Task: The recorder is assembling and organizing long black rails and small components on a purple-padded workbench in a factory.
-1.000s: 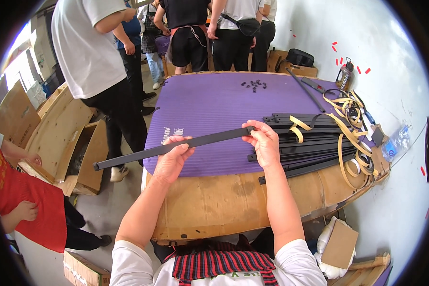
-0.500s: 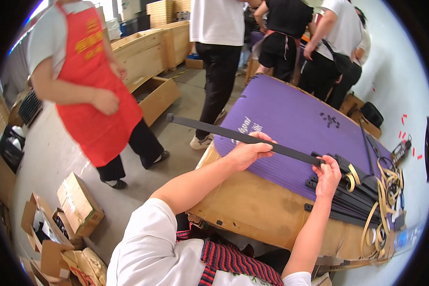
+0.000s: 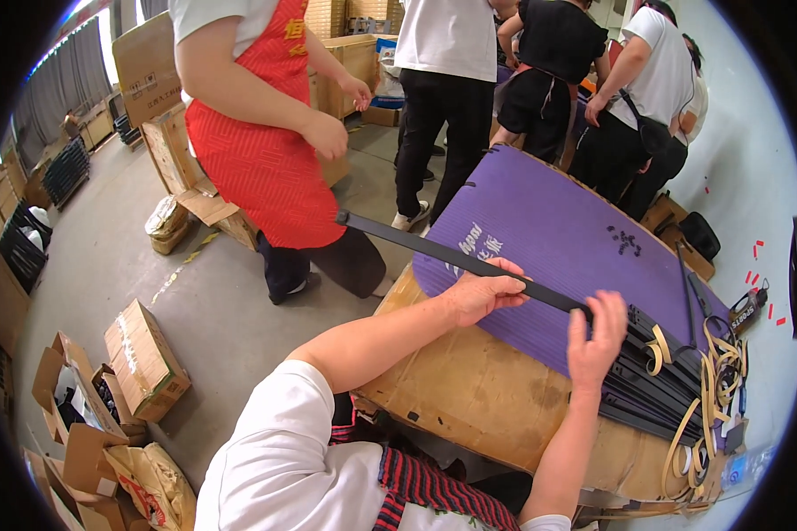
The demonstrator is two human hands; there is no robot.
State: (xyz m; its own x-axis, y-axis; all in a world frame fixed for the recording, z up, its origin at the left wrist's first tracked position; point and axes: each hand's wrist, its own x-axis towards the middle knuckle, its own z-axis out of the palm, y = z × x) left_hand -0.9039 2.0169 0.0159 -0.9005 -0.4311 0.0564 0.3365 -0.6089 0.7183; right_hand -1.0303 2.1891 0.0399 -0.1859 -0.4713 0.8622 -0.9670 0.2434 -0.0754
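A long flat black bar (image 3: 416,243) slants across the near side of the purple mat (image 3: 540,217), its far-left end past the mat's edge. My left hand (image 3: 487,295) is closed around it, thumb on top. At the bar's right end is my right hand (image 3: 599,338), slightly blurred, with thumb and fingers apart; whether a fingertip touches the bar I cannot tell. Beyond that hand lies a pile of similar black bars (image 3: 651,385) on the mat and table. Small black pieces (image 3: 624,241) sit in a cluster farther back on the mat.
Tan strips (image 3: 707,389) lie tangled by the bars, near a dark bottle (image 3: 749,306). The cardboard-covered table (image 3: 469,403) has its edge before me. A person in a red apron (image 3: 257,168) stands left, others behind the mat. Cartons (image 3: 146,358) rest on the floor.
My right hand has loosened from the bar's right end and its fingers have spread. My left hand keeps its hold. The person in the red apron has come closer to the table.
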